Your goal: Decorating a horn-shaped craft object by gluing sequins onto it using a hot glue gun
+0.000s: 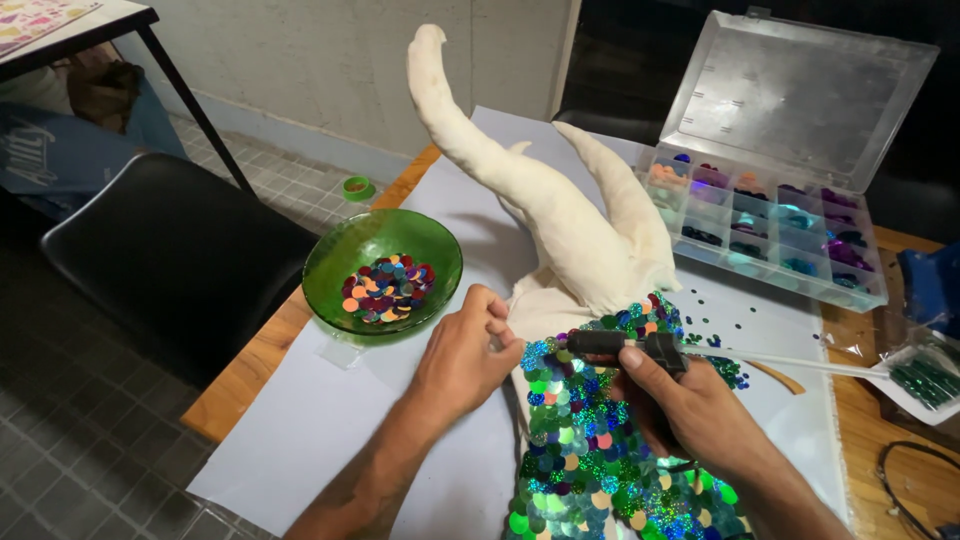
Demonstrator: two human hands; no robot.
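— Two hands are working over a white fabric figure (570,235) lying on the bench (250,365). What is each one doing?

— The right hand (690,405) is gripping a black glue gun (625,347), its nozzle pointing left across the sequin-covered part (590,450). The left hand (465,355) is curling narrow, fingertips pinching at the edge of the sequins; what it is pinching is too small to tell.

— And nearby?

— A green glass bowl (382,270) of loose sequins is sitting just left of the left hand; an open compartment box (770,230) is standing behind.

We see soft, even daylight across the counter (300,440), faint shadows, glints on the sequins (590,470), dim far corners, slight edge distortion.
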